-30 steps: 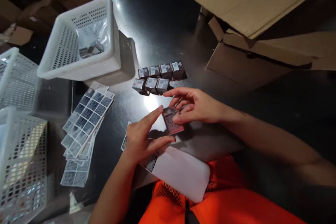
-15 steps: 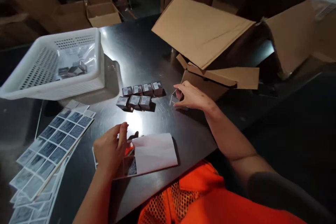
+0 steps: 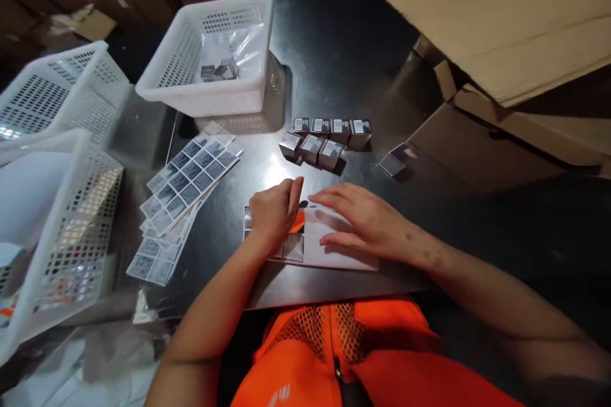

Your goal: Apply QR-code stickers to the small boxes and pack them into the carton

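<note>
Black table (image 3: 344,57): baskets (image 3: 217,57), label sheets (image 3: 191,178), small boxes (image 3: 324,140).

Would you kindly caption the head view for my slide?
Both hands, left hand and right hand, rest on a label sheet near small boxes on a dark table.

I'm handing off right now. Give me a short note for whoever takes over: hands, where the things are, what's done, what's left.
Left hand: curled on the label sheet at the near table edge, fingertips at its folded part; nothing gripped that shows.
Right hand: flat, pressing the same sheet down.
Small boxes: seven labelled ones grouped in two rows beyond the hands; one more box lies apart to their right.
White basket behind holds a few more boxes in a clear bag.
Spare label sheets are fanned out on the left.
Done: seven boxes show labels. Left: probably the basket's boxes; the lone box's label cannot be made out.
</note>
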The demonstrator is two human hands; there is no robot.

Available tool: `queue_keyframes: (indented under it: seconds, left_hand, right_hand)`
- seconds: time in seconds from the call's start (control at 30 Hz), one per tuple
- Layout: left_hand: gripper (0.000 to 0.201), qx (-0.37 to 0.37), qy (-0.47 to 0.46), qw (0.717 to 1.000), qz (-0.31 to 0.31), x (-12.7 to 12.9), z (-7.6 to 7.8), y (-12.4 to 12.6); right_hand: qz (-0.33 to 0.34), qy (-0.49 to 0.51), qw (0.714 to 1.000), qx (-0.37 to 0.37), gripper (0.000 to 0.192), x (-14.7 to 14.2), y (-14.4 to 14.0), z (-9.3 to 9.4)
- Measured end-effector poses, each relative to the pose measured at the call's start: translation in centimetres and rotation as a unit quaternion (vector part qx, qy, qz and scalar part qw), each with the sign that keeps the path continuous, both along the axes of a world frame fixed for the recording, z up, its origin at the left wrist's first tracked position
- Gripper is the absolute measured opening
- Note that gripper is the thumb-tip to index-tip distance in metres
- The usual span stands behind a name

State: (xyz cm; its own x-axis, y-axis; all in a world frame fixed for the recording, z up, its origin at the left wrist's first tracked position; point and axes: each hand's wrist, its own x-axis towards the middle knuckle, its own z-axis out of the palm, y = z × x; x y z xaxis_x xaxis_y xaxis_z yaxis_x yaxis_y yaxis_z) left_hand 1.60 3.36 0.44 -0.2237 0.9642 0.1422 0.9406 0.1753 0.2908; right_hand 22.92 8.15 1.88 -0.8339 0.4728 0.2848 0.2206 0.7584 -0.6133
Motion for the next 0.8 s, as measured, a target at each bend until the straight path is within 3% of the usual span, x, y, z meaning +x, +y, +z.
queue_keyframes:
  seconds: [0.07,0.1,0.17,0.23,0.3,0.37,0.43,0.57,0.7,0.8]
  left_hand:
    - [0.049,-0.009,0.008,1.000,-0.002,0.1,0.1,-0.2]
    - [0.048,-0.016,0.019,1.000,0.007,0.0,0.1,-0.3]
    - [0.047,-0.029,0.049,0.998,0.030,-0.4,0.4,-0.4]
    - [0.050,-0.037,0.075,0.996,0.033,-1.0,0.6,-0.2]
    - [0.052,-0.042,0.086,0.995,0.029,-1.4,0.8,0.0]
    - [0.052,-0.063,0.078,0.995,0.022,-1.6,1.0,0.1]
    - [0.052,-0.093,0.059,0.994,0.014,-1.5,1.3,0.2]
    - [0.049,-0.115,0.033,0.993,-0.003,-1.1,2.0,0.1]
    - [0.046,-0.107,0.008,0.994,-0.009,-0.9,2.1,-0.1]
    - [0.044,-0.085,-0.001,0.996,-0.025,-0.8,1.6,-0.1]
  right_hand:
    - [-0.003,-0.047,0.999,-0.023,0.049,0.0,0.2,0.0]
    - [-0.039,-0.055,0.998,-0.017,0.047,0.3,0.7,0.1]
    - [-0.172,-0.073,0.982,0.033,0.047,1.7,2.3,0.8]
    - [-0.329,-0.138,0.931,0.073,0.059,3.2,3.9,1.5]
    - [-0.415,-0.215,0.883,0.044,0.068,4.5,5.1,1.8]
    - [-0.426,-0.249,0.870,-0.002,0.062,5.3,5.8,1.9]
    - [-0.415,-0.236,0.878,-0.022,0.057,5.9,6.0,2.1]
    - [-0.430,-0.181,0.883,-0.040,0.075,8.1,4.1,3.3]
    - [-0.493,-0.117,0.861,0.030,0.076,11.9,1.3,3.4]
    - [-0.513,-0.105,0.845,0.107,0.074,14.4,0.9,2.4]
